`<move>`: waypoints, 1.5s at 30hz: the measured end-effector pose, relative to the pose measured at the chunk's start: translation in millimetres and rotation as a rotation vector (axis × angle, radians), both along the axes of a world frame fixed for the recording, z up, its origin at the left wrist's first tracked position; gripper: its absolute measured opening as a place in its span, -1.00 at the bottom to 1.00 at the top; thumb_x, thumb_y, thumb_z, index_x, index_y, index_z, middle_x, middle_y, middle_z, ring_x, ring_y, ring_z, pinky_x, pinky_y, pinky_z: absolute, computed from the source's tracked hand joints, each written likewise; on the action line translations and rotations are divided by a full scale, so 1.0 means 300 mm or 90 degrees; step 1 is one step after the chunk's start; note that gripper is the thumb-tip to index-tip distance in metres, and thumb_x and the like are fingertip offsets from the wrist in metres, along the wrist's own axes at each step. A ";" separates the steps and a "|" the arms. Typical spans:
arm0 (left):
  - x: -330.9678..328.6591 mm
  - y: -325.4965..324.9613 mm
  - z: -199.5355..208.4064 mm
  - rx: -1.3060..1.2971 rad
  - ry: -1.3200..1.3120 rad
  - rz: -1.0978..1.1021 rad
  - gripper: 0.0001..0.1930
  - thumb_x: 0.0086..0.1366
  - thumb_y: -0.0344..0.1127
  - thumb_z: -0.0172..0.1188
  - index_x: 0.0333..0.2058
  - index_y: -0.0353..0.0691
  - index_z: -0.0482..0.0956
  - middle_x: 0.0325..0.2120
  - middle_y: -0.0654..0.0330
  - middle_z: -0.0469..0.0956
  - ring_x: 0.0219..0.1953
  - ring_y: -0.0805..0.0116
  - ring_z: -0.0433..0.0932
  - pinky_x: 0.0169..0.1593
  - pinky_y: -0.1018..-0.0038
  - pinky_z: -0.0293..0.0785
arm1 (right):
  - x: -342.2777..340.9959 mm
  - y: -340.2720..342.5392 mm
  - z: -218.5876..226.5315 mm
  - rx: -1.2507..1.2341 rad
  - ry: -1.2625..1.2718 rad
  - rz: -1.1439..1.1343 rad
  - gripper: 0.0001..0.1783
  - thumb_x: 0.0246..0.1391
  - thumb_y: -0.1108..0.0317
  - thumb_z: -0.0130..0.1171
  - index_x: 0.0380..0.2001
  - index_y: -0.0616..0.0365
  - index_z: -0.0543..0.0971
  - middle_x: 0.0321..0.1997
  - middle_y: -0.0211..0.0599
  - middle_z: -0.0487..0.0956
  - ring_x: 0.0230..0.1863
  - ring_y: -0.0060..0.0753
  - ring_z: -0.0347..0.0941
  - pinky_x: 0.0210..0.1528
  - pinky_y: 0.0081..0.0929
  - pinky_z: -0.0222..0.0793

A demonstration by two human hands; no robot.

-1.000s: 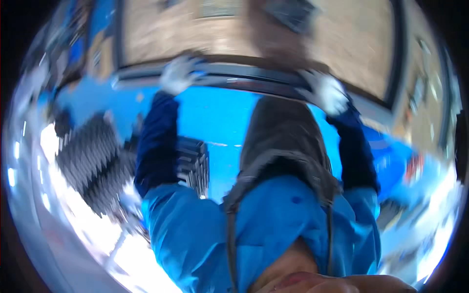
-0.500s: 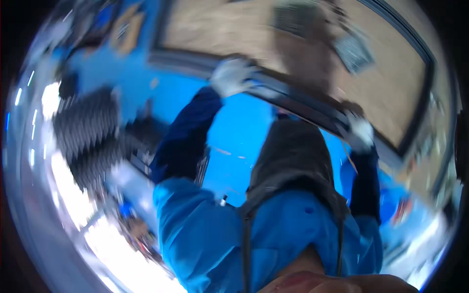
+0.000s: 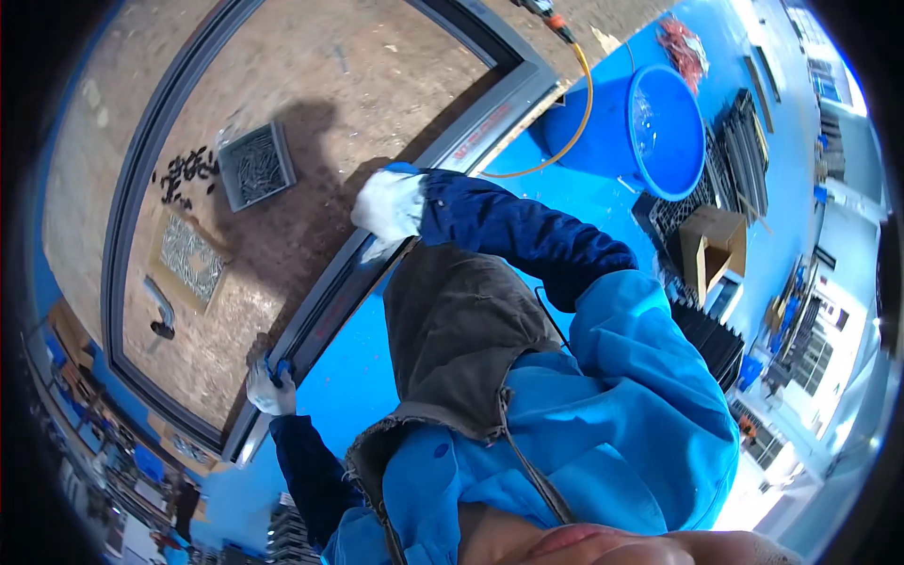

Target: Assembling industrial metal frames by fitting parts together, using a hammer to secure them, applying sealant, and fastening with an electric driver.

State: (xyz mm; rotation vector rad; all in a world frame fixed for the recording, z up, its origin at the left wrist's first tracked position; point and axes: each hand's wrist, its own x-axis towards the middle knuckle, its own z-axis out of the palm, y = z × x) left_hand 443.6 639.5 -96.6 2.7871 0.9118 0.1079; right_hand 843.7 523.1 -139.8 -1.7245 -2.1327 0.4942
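A large dark grey window or door frame [image 3: 303, 320] lies on the brown worktable, its near rail running slantwise in front of me. My left hand [image 3: 271, 386], in a white glove with blue at the fingers, is closed round this rail close to the near left corner. Farther along the same rail, my right hand [image 3: 389, 202], gloved likewise, is closed over it. Inside the frame on the tabletop are a grey tray of screws [image 3: 254, 168], a shallow cardboard box of small metal parts [image 3: 190, 256], and scattered small black pieces [image 3: 188, 172].
A blue bucket [image 3: 668, 132] stands on the blue floor at the right. A yellow hose [image 3: 585, 111] with a tool at its end hangs over the table edge. Beyond are a cardboard box [image 3: 713, 248] and stacked dark profiles [image 3: 744, 155]. A curved grey piece [image 3: 160, 303] lies within the frame.
The view has swung round and is sharper, bringing the bucket and hose in at the right. Both hands are still on the frame's near rail, which now slants the other way in the picture.
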 end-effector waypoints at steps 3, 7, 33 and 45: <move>0.004 0.058 -0.001 -0.141 0.195 0.070 -0.59 -0.02 -0.16 0.25 -0.21 -0.28 0.53 -0.38 -0.03 0.54 -0.42 -0.05 0.49 -0.33 0.23 0.42 | 0.020 -0.026 0.097 -0.016 -0.008 -0.001 -0.54 -0.28 -0.09 0.21 -0.58 0.14 0.55 -0.60 -0.21 0.52 -0.55 -0.08 0.42 -0.57 -0.09 0.28; 0.076 0.060 -0.013 -0.194 0.246 0.054 -0.62 -0.03 -0.14 0.28 -0.29 -0.29 0.55 -0.54 -0.02 0.52 -0.56 -0.06 0.45 -0.45 0.22 0.39 | 0.016 -0.020 0.094 -0.002 0.022 0.019 -0.50 -0.24 -0.15 0.20 -0.56 0.13 0.57 -0.59 -0.20 0.53 -0.54 -0.08 0.42 -0.54 -0.10 0.29; 0.683 -0.155 -0.038 -0.176 -0.042 -0.103 -0.52 -0.04 -0.25 0.21 -0.09 -0.27 0.50 -0.34 -0.07 0.56 -0.41 -0.08 0.50 -0.31 0.24 0.41 | 0.215 -0.018 0.232 -0.033 0.075 -0.017 -0.67 -0.14 0.02 0.20 -0.41 0.03 0.61 -0.48 -0.28 0.59 -0.49 -0.09 0.48 -0.40 -0.19 0.41; 0.816 -0.210 -0.006 -0.128 0.034 -0.018 -0.49 0.09 0.04 0.11 -0.10 -0.23 0.53 -0.36 0.09 0.59 -0.43 0.09 0.54 -0.31 0.34 0.45 | 1.575 -0.053 0.013 0.073 -0.271 -0.533 -0.65 0.09 0.13 -0.04 -0.18 0.14 0.47 -0.23 0.05 0.52 -0.24 0.13 0.44 -0.19 -0.09 0.35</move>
